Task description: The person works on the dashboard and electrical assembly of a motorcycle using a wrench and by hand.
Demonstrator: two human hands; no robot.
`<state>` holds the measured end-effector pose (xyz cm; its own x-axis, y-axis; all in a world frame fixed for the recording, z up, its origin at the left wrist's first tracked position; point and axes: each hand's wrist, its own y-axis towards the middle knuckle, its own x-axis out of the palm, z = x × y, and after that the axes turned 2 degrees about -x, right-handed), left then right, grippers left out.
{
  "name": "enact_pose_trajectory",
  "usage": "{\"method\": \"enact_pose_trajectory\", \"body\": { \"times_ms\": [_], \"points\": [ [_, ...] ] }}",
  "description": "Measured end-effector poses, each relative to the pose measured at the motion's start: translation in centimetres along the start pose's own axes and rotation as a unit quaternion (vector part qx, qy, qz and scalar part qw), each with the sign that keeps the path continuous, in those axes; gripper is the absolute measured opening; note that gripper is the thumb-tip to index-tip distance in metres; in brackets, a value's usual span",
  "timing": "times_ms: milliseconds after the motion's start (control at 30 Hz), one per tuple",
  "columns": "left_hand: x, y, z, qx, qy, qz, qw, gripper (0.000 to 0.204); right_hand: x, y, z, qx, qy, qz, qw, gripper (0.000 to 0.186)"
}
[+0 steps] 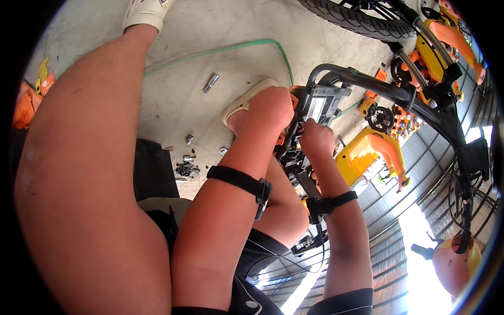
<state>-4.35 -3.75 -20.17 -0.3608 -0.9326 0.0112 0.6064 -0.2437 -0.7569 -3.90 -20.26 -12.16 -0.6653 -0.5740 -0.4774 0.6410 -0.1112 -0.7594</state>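
Observation:
A black motorbike frame (pixel 325 94) with a pale metal piece in it stands right of centre. My left hand (pixel 270 107) is curled at the frame's left side, back toward me; its fingertips and whatever they hold are hidden. On the frame's near right side my right hand (pixel 317 139) is closed in a fist, and what is inside it cannot be made out. Each forearm wears a black strap: the left strap (pixel 239 181) and the right strap (pixel 333 203) carry small black buckles or devices.
A metal socket (pixel 211 83) lies on the concrete floor near a green hose (pixel 226 48). Small bolts (pixel 186 168) lie in a heap by a dark mat (pixel 152 170). A tyre (pixel 357 23) is at the top. Right of the frame sits a yellow-orange body panel (pixel 362 155). My legs flank the work.

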Motion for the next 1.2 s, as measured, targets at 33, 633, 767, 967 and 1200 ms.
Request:
{"method": "enact_pose_trajectory", "body": {
  "times_ms": [33,633,767,967,1200],
  "points": [
    [0.3,0.0,-0.3,0.004,-0.003,0.017,1.000,0.025,0.0,0.0,0.1,-0.013,-0.013,0.005,1.000,0.016],
    [0.7,0.1,-2.8,-0.080,-0.102,0.115,0.985,0.027,-0.8,0.1,0.3,0.041,0.224,0.017,0.974,0.028],
    [1.9,1.4,-4.9,-0.138,-0.356,0.121,0.916,0.026,0.0,-0.5,1.0,0.072,0.297,0.035,0.951,0.027],
    [1.5,0.1,-4.8,-0.134,-0.566,0.014,0.813,0.027,0.7,-2.6,0.9,0.095,0.346,0.102,0.928,0.046],
    [4.4,-1.0,-7.2,-0.035,-0.449,-0.179,0.875,0.021,1.7,-6.5,4.9,0.167,0.469,0.144,0.855,0.050]
  ]
}}
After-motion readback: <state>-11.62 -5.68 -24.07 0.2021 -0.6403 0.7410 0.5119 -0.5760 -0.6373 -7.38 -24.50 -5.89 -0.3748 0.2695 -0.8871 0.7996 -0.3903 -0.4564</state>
